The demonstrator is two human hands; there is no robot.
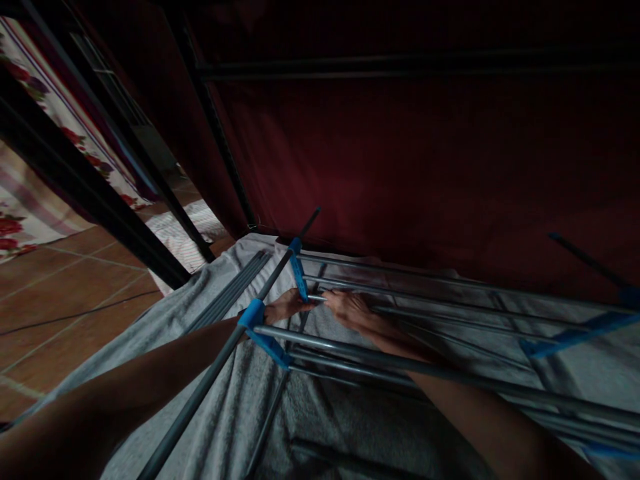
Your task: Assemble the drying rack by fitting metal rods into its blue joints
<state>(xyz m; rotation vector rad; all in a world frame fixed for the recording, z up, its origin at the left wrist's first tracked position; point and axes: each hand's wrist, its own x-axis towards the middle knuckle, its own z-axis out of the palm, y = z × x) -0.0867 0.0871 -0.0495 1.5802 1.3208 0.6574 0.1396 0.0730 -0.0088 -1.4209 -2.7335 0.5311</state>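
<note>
A rack of grey metal tubes with blue plastic joints stands on a grey blanket. My left hand (289,305) reaches under the long side pole and closes around the lower end of the far blue bracket (299,275). Beside it, my right hand (346,307) grips a thin metal tube (316,298) whose end meets that bracket; whether it sits fully inside, I cannot tell. Nearer me, another blue bracket (267,342) carries several tubes running right. A long front tube (350,351) passes over my right forearm.
Several loose grey tubes (227,293) lie on the blanket (210,400) to the left. Dark metal posts (135,233) rise at the left, beside a tiled floor (85,293). A dark red cloth (400,167) hangs behind. Another blue bracket (580,335) is at the right.
</note>
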